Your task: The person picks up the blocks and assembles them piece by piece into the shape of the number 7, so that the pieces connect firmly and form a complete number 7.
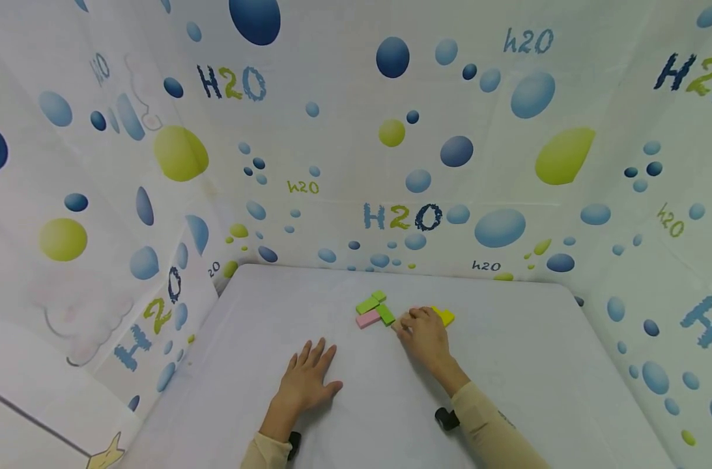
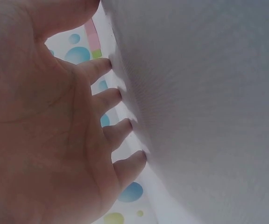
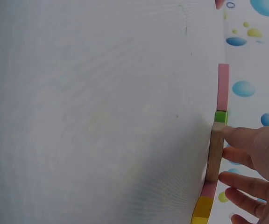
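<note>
My right hand is over a row of small blocks, its thumb and fingertips on a plain wooden block. The thumb meets one end of that block and a finger the other. Left of this hand lie a pink block and several green blocks, close together. Yellow blocks lie just beyond its right side, partly hidden by the fingers. A second pink piece sits between the wooden and yellow blocks. My left hand rests on the table with fingers spread, holding nothing.
The white table carries the blocks near its middle. Behind and beside it hang white sheets printed with blue and green drops and H2O lettering. A dark wrist device is under the right forearm.
</note>
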Demonstrator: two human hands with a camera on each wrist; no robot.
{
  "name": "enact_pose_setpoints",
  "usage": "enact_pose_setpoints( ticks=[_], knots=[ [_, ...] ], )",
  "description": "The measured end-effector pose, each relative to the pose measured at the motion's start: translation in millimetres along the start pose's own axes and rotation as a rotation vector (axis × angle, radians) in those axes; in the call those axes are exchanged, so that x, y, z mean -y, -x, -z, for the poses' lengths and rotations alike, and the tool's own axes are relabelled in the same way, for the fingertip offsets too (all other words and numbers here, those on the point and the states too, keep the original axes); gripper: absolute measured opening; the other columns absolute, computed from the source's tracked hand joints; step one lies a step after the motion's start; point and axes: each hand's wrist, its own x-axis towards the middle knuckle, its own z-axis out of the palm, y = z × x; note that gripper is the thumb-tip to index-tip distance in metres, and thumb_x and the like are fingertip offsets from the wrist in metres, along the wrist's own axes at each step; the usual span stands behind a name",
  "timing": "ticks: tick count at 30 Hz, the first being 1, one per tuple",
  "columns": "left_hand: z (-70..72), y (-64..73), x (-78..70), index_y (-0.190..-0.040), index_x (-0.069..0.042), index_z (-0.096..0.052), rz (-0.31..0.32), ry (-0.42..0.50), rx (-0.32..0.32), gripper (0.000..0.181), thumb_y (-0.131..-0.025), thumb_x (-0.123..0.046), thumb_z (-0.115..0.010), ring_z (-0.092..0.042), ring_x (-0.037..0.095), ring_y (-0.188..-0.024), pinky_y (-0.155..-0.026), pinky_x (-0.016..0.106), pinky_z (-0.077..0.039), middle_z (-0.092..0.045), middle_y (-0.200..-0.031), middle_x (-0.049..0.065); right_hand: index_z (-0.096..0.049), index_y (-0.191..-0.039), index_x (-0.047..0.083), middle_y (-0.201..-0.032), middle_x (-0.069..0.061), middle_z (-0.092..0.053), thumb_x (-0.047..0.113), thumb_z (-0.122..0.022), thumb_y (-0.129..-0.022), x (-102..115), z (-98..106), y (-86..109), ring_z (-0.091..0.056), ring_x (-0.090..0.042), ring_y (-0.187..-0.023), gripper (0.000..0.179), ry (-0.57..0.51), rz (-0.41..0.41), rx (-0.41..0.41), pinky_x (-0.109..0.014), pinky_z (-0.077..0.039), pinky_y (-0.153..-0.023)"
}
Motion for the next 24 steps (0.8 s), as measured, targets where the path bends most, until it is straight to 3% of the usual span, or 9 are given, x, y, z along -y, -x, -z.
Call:
enact_pose_setpoints(
  ticks=[5, 17, 24],
  knots=[
    [1.4, 0.4, -0.9, -0.156, -0.008, -0.048, 0.001, -0.005, 0.001, 0.075, -0.096, -0.048, -0.068, -0.028, 0.048, -0.153, -0.120, 0.068, -0.025, -0.036, -0.165, 0.020, -0.082, -0.113, 0.010, -0.125, -0.012, -0.073, 0.026, -0.085, -0.089, -0.7, -2.3, -0.9, -0.059, -0.035, -0.120, 0.029, -0.008, -0.010, -0.012, -0.054, -0.045, -0.106],
    [6.7, 0.6, -4.5, -0.156, -0.008, -0.047, 0.003, -0.013, 0.008, 0.076, -0.096, -0.049, -0.067, -0.028, 0.048, -0.153, -0.120, 0.068, -0.025, -0.037, -0.165, 0.020, -0.082, -0.114, 0.009, -0.124, -0.014, -0.073, 0.024, -0.082, -0.091, 1.2, 3.5, -1.8, -0.062, -0.037, -0.120, 0.027, -0.054, -0.037, 0.031, -0.053, -0.045, -0.110],
    [5.6, 0.5, -3.2, -0.156, -0.008, -0.048, 0.010, 0.000, 0.012, 0.075, -0.095, -0.047, -0.069, -0.028, 0.047, -0.153, -0.120, 0.068, -0.025, -0.037, -0.165, 0.020, -0.080, -0.117, 0.007, -0.131, -0.016, -0.070, 0.024, -0.080, -0.093, 1.7, 4.0, -0.7, -0.058, -0.042, -0.131, 0.030, -0.078, -0.077, 0.078, -0.054, -0.038, -0.118]
  ],
)
